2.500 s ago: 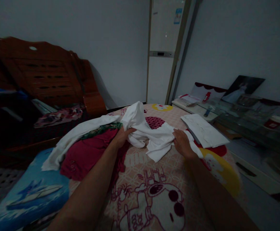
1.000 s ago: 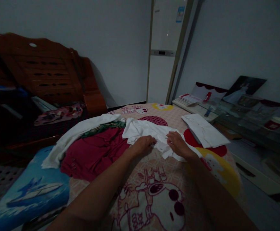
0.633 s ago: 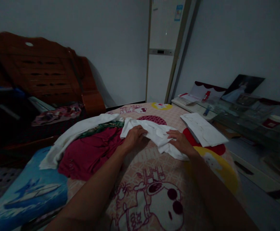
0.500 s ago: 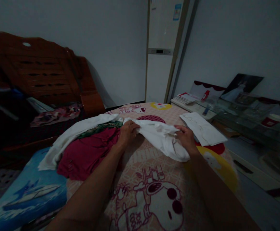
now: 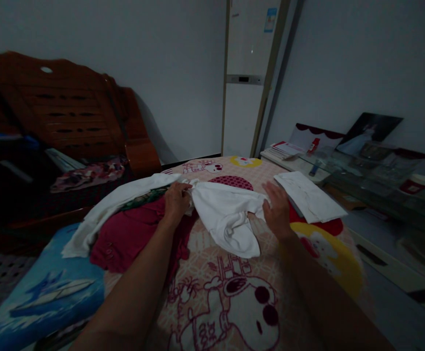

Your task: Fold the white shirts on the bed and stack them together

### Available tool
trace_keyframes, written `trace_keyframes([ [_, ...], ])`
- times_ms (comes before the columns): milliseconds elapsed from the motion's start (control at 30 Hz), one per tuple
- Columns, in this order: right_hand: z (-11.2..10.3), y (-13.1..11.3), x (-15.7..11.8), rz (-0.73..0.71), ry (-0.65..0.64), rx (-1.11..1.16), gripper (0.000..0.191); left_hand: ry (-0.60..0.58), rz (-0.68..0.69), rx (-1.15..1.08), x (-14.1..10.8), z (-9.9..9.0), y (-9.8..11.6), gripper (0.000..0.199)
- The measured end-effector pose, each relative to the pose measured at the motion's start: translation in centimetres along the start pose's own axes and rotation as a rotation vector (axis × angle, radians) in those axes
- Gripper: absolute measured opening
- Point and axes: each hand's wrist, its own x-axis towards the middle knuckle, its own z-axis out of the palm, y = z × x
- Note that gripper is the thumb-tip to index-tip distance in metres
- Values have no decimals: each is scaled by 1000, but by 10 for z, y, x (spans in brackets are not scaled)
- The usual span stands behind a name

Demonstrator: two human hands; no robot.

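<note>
A white garment point(image 5: 223, 207) lies partly crumpled on the patterned cover in front of me, with a rounded flap hanging toward me. My left hand point(image 5: 177, 202) pinches its left end, above a crimson garment point(image 5: 132, 234). At the opposite end, my right hand point(image 5: 277, 209) is open, its fingers stretched out and the thumb side against the cloth's edge. Left of my left hand, a long white cloth point(image 5: 117, 200) and a green patterned one point(image 5: 148, 197) lie along the crimson garment. A folded white item point(image 5: 309, 195) rests beyond my right hand.
The cartoon-print cover point(image 5: 241, 253) spreads over a rounded surface. A blue printed cloth point(image 5: 51, 287) lies at the lower left. Behind it stands a wooden bench point(image 5: 66, 112). On the right, a glass-topped cabinet point(image 5: 373, 180) holds papers and a cup point(image 5: 413, 184). A tall white air conditioner point(image 5: 243, 117) stands behind.
My left hand has shifted left with its end of the white garment. My right hand has loosened its fingers, and the garment's near flap has swung left and lies flatter.
</note>
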Motion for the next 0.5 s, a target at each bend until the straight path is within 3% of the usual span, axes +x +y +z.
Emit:
trace_keyframes([
  [133, 26, -39, -13, -265, -307, 21, 49, -24, 2, 13, 0, 1, -2, 33],
  [267, 42, -45, -22, -258, -389, -24, 39, -46, -19, 22, 0, 1, -3, 35],
  [367, 31, -29, -15, -153, -274, -42, 29, 10, -32, 27, 1, -2, -4, 38],
  [500, 0, 18, -3, 218, 103, 58, 29, 88, -32, 29, 3, -9, -6, 39],
])
